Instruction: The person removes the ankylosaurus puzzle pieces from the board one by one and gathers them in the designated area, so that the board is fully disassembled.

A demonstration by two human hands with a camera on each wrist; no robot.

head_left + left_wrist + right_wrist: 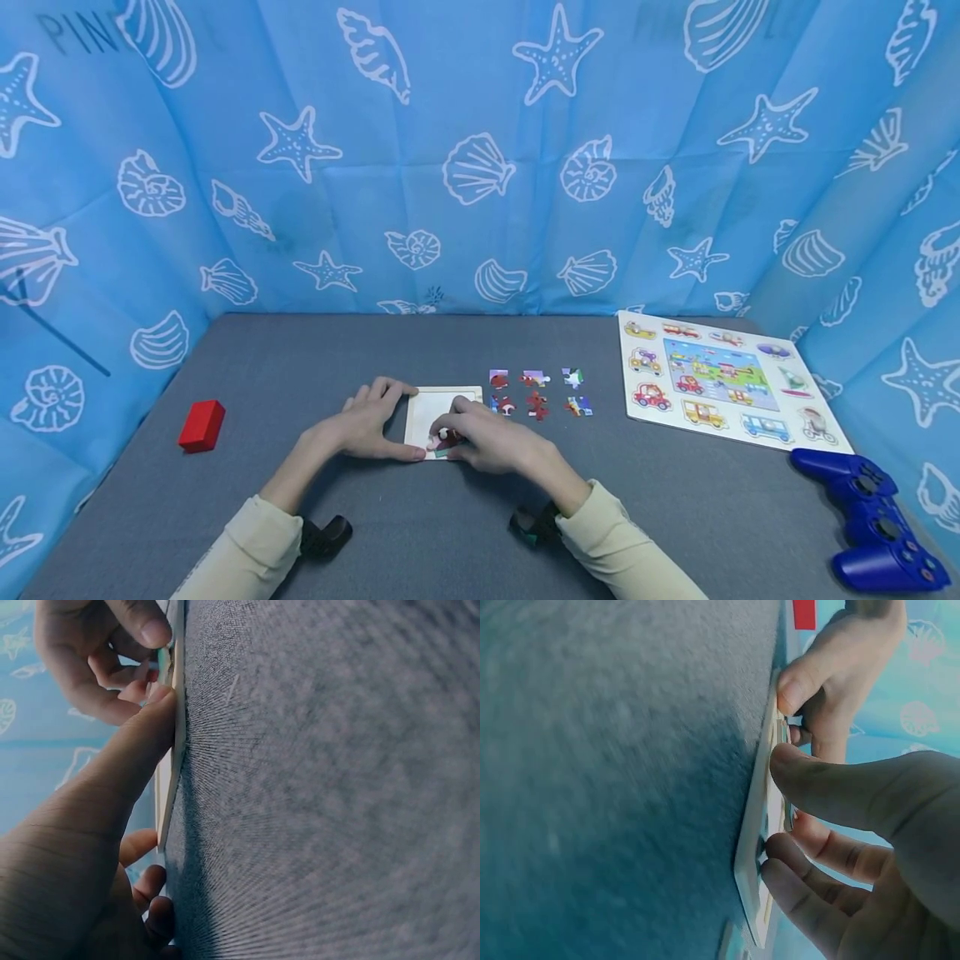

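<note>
A small white puzzle tray (429, 408) with a raised pale rim lies on the table. My left hand (369, 422) holds it at the left side, thumb on the near corner and index finger at the far corner; the left wrist view shows the thumb (154, 724) along the tray's edge. Over the tray's near part, my right hand (483, 435) pinches a jigsaw piece (442, 442) with dark red and green print between thumb and fingers. The right fingers partly hide this piece and the tray's right side. Several loose jigsaw pieces (537, 406) lie in two rows right of the tray.
A larger picture board with vehicles (720, 375) lies at the back right. Nearer on the right edge is a blue game controller (877, 521). A red block (202, 426) sits at the left of the grey table (420, 533). Blue shell-print curtains (480, 225) stand behind.
</note>
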